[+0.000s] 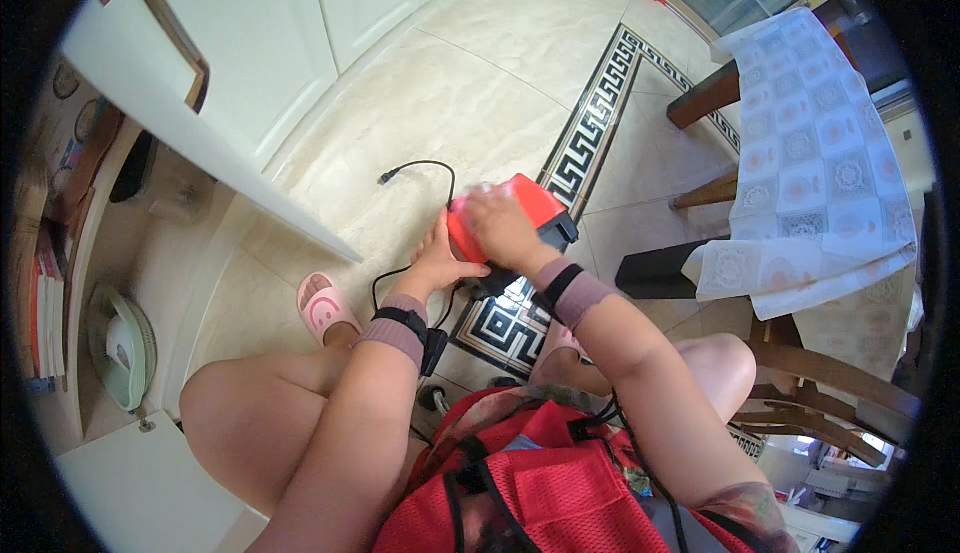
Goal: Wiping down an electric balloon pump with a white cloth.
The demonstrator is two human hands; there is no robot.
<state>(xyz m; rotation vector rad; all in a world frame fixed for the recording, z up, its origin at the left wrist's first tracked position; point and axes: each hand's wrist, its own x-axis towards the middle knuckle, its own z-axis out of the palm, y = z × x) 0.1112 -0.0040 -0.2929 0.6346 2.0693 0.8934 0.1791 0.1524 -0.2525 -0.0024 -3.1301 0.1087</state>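
A red and black device (534, 202) with a box-like body is held low between my knees, above the tiled floor. My left hand (437, 259) grips its near left side, thumb along the dark lower edge. Across the red top lies my right hand (501, 229), its fingers somewhat blurred, palm down. A black cable (431, 163) comes from behind the device and ends in a small plug (387, 176) over the floor. What the device is cannot be told.
An open white cabinet door (247, 170) stands at the left, beside shelves with books (49, 320) and a green plastic basket (124, 350). A table with a patterned cloth (817, 163) and a wooden chair (825, 373) are at the right. Pink slippers (327, 307) are on my feet.
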